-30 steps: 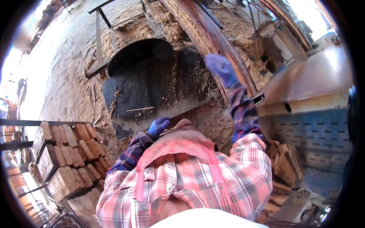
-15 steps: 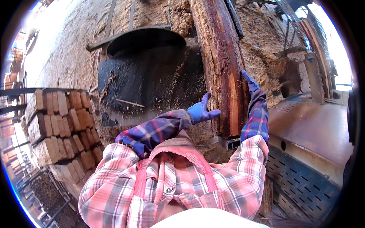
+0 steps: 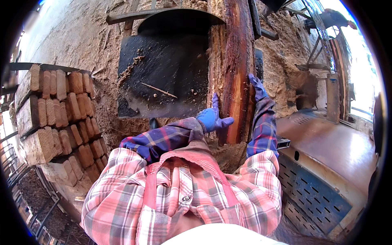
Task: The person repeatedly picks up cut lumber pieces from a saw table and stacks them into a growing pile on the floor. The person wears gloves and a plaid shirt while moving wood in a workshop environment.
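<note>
A long timber slab [image 3: 239,61], bark-brown and reddish with pale raw wood down its left side, runs away from me and overlaps the right side of a dark metal plate [image 3: 163,73]. My left hand [image 3: 213,117], in a blue glove, lies against the slab's near left edge, its fingers stretched forward and the thumb reaching across the wood. On the opposite side, my right hand [image 3: 258,88], also gloved in blue, rests flat along the edge with fingers extended. Their undersides are hidden.
Stacked wooden boards [image 3: 61,118] stand at left. A metal machine table [image 3: 326,141] with a slotted blue panel [image 3: 312,190] is at right, a hollow bar end [image 3: 283,143] beside it. Sawdust covers the ground. Another person [image 3: 332,18] is at far upper right.
The slab has shifted left, away from the hollow metal bar and farther over the dark plate. Both hands have moved along with it. The view has shifted too.
</note>
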A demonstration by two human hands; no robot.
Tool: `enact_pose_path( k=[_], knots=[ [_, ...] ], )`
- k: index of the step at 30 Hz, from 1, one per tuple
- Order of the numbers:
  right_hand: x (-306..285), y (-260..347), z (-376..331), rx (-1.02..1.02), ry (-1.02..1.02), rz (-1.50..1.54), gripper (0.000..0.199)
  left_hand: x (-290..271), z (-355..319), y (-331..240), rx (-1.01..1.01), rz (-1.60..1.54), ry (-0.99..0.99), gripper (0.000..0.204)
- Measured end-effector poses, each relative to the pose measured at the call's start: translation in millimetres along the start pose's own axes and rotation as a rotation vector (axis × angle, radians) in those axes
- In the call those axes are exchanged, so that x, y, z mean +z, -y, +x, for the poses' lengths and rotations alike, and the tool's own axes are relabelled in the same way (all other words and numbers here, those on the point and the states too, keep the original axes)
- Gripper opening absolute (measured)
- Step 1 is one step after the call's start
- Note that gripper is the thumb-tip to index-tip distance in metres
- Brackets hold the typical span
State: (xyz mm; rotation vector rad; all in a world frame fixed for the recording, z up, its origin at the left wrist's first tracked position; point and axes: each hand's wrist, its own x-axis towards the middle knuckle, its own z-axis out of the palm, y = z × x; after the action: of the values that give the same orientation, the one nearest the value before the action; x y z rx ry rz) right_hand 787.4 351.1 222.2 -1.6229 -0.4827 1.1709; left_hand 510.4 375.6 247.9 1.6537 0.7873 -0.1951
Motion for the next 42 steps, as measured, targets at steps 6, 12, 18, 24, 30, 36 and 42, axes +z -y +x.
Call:
enact_pose_path(
  k=[6, 12, 18, 24, 30, 36, 42],
  knots=[
    [61.7, -11.2, -1.0, -0.130, -0.011, -0.216, 0.056, -38.0, -34.7, 41.9, -0.004, -0.002, 0.003, 0.116],
    [121.6, -21.8, -7.8, -0.014, -0.018, 0.023, 0.049, -65.3, -64.7, 93.3, 0.012, -0.053, -0.045, 0.110],
    [245.7, -51.9, -27.6, -0.172, 0.087, 0.034, 0.048, -129.0, -134.2, 176.6, 0.000, -0.144, -0.137, 0.106],
    [340.7, -71.8, -108.4, -0.168, 0.145, 0.083, 0.052, -161.4, -180.6, 238.1, 0.044, -0.168, -0.224, 0.102],
    [256.6, -62.7, -180.3, 0.079, 0.306, 0.211, 0.044, -53.4, -209.8, 183.9, 0.048, -0.338, 0.062, 0.091],
    [196.2, -178.3, -417.3, -0.018, -0.110, 0.227, 0.058, 31.8, -245.4, 179.5, -0.256, -1.219, 0.414, 0.057],
    [163.4, -274.0, -640.6, -0.180, -0.824, 0.331, 0.051, 235.7, -214.7, 115.0, -0.273, -1.024, 0.903, 0.050]
  ],
)
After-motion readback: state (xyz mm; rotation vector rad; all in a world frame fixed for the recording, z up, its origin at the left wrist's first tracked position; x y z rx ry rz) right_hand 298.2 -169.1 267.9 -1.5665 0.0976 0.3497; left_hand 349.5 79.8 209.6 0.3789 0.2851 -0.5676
